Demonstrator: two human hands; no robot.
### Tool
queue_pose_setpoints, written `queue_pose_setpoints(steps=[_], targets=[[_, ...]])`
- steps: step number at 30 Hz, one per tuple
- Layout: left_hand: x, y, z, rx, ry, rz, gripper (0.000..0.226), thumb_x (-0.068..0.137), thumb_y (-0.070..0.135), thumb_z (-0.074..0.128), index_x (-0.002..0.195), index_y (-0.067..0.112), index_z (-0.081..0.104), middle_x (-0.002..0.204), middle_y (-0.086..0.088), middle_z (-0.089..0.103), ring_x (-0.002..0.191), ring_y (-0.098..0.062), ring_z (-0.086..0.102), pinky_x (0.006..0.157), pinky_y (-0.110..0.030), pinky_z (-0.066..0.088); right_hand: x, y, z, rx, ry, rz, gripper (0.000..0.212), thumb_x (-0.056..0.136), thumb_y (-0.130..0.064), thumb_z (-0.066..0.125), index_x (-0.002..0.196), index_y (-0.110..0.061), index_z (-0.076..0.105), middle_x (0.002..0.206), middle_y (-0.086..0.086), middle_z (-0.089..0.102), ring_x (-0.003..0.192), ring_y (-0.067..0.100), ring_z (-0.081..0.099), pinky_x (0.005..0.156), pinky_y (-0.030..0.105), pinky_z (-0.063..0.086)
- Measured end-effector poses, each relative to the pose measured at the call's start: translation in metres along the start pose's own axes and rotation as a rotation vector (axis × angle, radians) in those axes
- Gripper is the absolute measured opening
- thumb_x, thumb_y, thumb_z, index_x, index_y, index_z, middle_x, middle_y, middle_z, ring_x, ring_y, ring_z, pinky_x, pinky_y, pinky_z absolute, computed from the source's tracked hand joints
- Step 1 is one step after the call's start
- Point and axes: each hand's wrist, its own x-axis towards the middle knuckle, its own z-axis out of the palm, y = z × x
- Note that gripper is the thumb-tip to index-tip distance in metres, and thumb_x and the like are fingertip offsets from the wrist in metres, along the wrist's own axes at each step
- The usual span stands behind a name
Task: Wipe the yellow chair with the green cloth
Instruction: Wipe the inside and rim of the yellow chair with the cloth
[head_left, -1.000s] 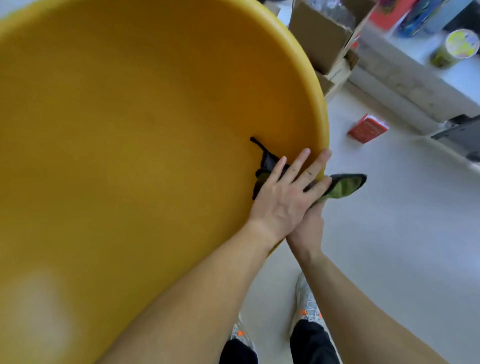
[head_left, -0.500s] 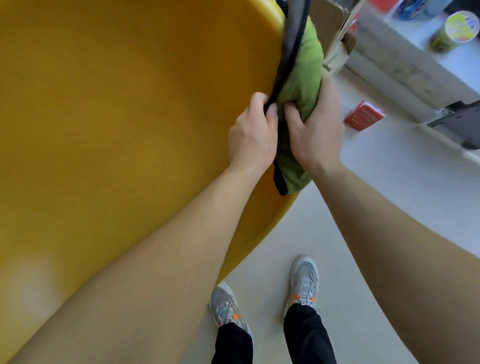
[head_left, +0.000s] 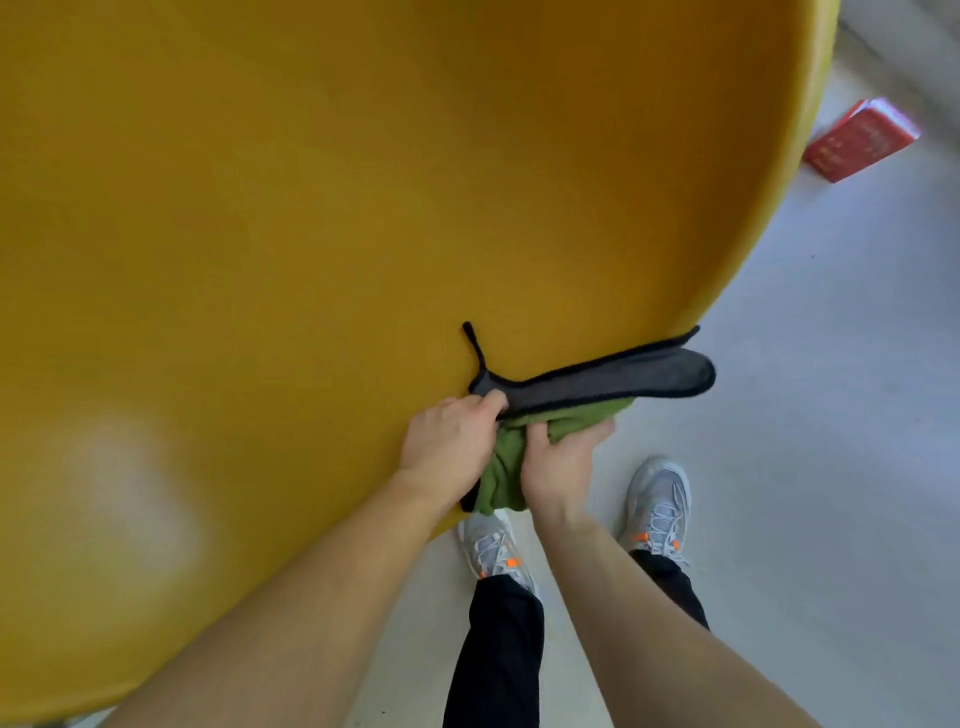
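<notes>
Head cam: both hands, left hand (head_left: 451, 447) and right hand (head_left: 558, 467), grip the green cloth with grey backing (head_left: 506, 467) at the smooth yellow plastic chair (head_left: 337, 208) rim; red booklet (head_left: 860, 140) lies on pale floor (head_left: 831, 415).

I see chair (head_left: 311, 208) filling left and centre. Cloth (head_left: 524, 457) draped over its lower right rim, left hand (head_left: 447, 447) and right hand (head_left: 558, 467) side by side on it. Shoes (head_left: 657, 504) on floor (head_left: 831, 415) below; box (head_left: 862, 140) far right on floor.

hands (head_left: 498, 452) (both) gripping green cloth (head_left: 511, 462)
</notes>
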Motion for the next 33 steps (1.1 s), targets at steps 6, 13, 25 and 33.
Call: queue_pose_setpoints(steps=[6, 13, 25, 33], targets=[[0.028, 0.018, -0.032, -0.358, 0.1, -0.121, 0.017, 0.1, 0.028, 0.051, 0.115, 0.028, 0.058, 0.104, -0.004, 0.069, 0.092, -0.029, 0.062, 0.066, -0.033, 0.039, 0.006, -0.029, -0.02, 0.02, 0.139, 0.119, 0.022, 0.091, -0.024, 0.058, 0.109, -0.013, 0.051, 0.107, 0.006, 0.064, 0.098, 0.027, 0.06, 0.086, 0.039, 0.048], [0.079, 0.06, -0.054, -0.437, 0.095, 0.126, 0.034, 0.093, 0.047, 0.06, 0.121, 0.031, 0.052, 0.118, 0.003, 0.051, 0.09, -0.023, 0.057, 0.069, -0.036, 0.044, 0.05, -0.093, -0.03, -0.055, 0.449, -0.237, 0.046, 0.092, -0.033, 0.046, 0.135, -0.021, 0.035, 0.109, -0.004, 0.061, 0.09, 0.019, 0.055, 0.078, 0.025, 0.041], [-0.125, -0.093, 0.04, 0.081, 0.131, -0.21, 0.022, 0.091, 0.028, 0.059, 0.111, 0.024, 0.067, 0.111, 0.004, 0.064, 0.1, -0.027, 0.05, 0.078, -0.039, 0.034, -0.089, 0.075, 0.078, -0.014, -0.146, 0.445, 0.037, 0.097, -0.022, 0.055, 0.121, -0.018, 0.027, 0.128, 0.011, 0.052, 0.112, 0.031, 0.053, 0.102, 0.048, 0.046], [-0.074, 0.022, 0.039, -0.172, 0.209, -0.251, 0.033, 0.094, 0.043, 0.054, 0.119, 0.023, 0.06, 0.118, -0.003, 0.057, 0.108, -0.029, 0.054, 0.087, -0.042, 0.04, -0.03, 0.001, 0.004, -0.092, 0.004, 0.169, 0.047, 0.098, -0.024, 0.044, 0.142, -0.011, 0.033, 0.122, 0.006, 0.052, 0.109, 0.027, 0.054, 0.097, 0.046, 0.049]])
